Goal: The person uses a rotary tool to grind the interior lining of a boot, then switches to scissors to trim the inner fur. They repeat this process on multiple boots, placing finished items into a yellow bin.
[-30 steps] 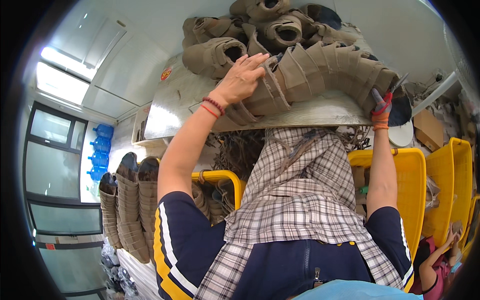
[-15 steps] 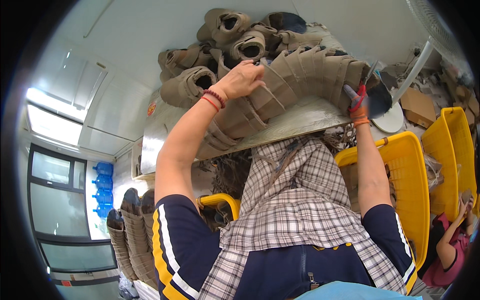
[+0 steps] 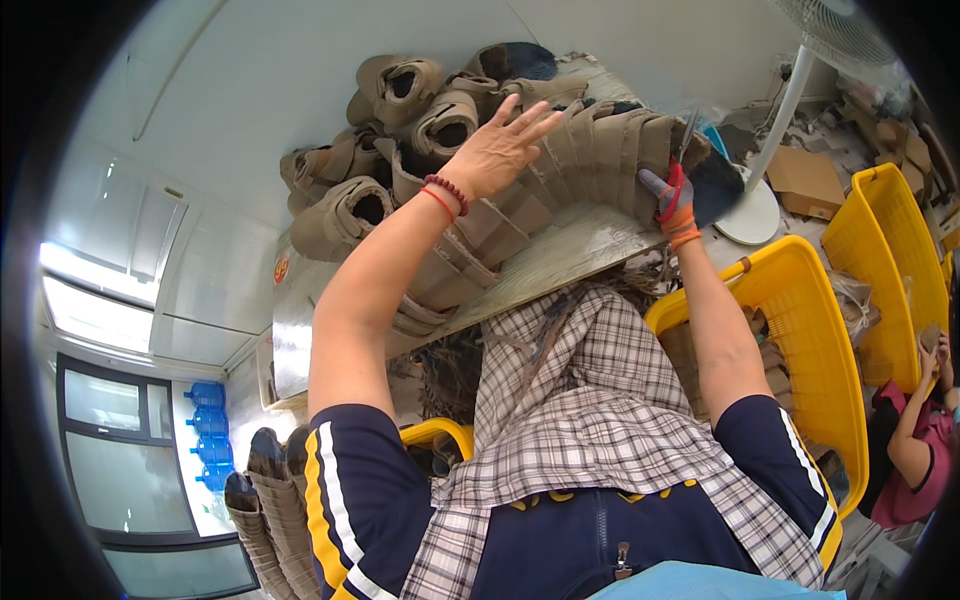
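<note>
A long row of nested beige shoe uppers [image 3: 612, 150] lies along the front edge of the worktable [image 3: 570, 245]. Over the middle of this row is my left hand [image 3: 497, 155], its fingers spread and nothing held; whether it touches the uppers is hard to tell. My right hand [image 3: 678, 212], in a grey and orange glove, is closed on red-handled scissors [image 3: 673, 186] at the row's right end. The scissor blades point up, beside a dark fuzzy lining [image 3: 718, 188]. Behind the row, more beige uppers [image 3: 345, 215] are heaped against the wall.
Yellow plastic baskets [image 3: 815, 330] stand at my right, one holding beige pieces. A white fan [image 3: 785, 115] rises beyond the table's right end, near a cardboard box [image 3: 805, 182]. Stacked uppers [image 3: 265, 510] stand lower left. Another person [image 3: 912, 440] sits far right.
My left hand has let go of the upper edge it was pinching, and its fingers have spread. The right hand still holds the scissors. The whole view has shifted slightly.
</note>
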Demonstrator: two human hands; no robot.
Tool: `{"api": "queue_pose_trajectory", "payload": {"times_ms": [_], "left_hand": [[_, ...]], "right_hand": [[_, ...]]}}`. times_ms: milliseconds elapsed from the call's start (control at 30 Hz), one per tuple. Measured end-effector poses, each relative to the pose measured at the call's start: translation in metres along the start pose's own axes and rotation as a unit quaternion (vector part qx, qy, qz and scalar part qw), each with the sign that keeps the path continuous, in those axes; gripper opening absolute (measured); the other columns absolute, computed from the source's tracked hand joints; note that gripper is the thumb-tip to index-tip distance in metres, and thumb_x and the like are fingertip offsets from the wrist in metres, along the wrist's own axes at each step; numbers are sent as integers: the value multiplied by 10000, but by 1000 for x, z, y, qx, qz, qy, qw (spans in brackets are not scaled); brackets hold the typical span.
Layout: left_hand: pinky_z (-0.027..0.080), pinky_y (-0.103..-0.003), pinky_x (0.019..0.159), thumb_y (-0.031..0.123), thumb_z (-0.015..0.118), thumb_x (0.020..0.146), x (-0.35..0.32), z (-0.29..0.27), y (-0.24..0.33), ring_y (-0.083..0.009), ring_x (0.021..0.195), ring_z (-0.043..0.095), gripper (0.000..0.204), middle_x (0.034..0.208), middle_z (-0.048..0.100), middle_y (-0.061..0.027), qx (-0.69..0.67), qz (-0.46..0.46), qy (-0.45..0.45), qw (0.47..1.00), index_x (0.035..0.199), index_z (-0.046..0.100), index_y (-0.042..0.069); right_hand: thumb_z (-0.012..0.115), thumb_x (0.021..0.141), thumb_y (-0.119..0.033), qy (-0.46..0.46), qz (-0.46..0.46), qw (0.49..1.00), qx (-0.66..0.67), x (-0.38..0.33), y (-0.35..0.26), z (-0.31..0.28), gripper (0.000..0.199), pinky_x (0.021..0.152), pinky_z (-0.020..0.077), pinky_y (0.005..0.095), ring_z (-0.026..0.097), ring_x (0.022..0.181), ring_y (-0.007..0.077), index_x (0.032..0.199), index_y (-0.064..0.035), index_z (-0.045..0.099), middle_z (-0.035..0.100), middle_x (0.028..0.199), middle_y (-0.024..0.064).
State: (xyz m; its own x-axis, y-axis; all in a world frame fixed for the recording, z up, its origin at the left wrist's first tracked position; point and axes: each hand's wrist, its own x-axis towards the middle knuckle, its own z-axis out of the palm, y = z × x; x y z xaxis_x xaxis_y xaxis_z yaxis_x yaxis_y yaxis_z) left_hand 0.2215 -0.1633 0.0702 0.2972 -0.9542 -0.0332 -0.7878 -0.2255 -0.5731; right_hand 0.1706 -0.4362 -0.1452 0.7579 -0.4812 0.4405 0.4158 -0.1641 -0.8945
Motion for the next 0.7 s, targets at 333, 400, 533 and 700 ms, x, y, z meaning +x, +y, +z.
{"api": "queue_pose_trajectory", "payload": {"times_ms": [333, 400, 533, 700], "left_hand": [[97, -461, 1137, 102, 482, 836, 35, -6, 5, -182, 1165, 412, 271, 1076, 530, -20, 44, 81, -12, 996, 1075, 609, 118], [105, -462, 1135, 63, 476, 828, 44, -8, 12, -171, 1001, 501, 412, 859, 534, 3, 1, 59, -1, 998, 1224, 532, 160], [118, -487, 1120, 19, 468, 819, 54, 4, 21, -171, 856, 515, 590, 742, 474, 7, 23, 46, 91, 995, 1351, 388, 262], [154, -524, 1089, 1, 478, 809, 55, 6, 36, -195, 912, 525, 590, 836, 518, -32, 16, 0, 80, 997, 1343, 400, 241]], "right_hand": [[756, 713, -319, -18, 8, 1000, 1, -5, -11, 1, 490, 780, 488, 343, 628, 918, 255, 1069, -15, 612, 660, 1002, 138], [754, 716, -313, -16, 14, 1000, -1, -6, -13, 0, 484, 779, 489, 340, 629, 915, 252, 1071, -16, 613, 660, 1006, 138], [744, 728, -316, -39, 29, 998, 33, -6, -17, 2, 473, 774, 488, 342, 629, 916, 259, 1069, -15, 614, 660, 1006, 137], [715, 758, -340, -44, 20, 998, -47, -5, -14, 9, 462, 762, 484, 346, 627, 900, 277, 1060, -6, 612, 658, 1003, 140]]}}
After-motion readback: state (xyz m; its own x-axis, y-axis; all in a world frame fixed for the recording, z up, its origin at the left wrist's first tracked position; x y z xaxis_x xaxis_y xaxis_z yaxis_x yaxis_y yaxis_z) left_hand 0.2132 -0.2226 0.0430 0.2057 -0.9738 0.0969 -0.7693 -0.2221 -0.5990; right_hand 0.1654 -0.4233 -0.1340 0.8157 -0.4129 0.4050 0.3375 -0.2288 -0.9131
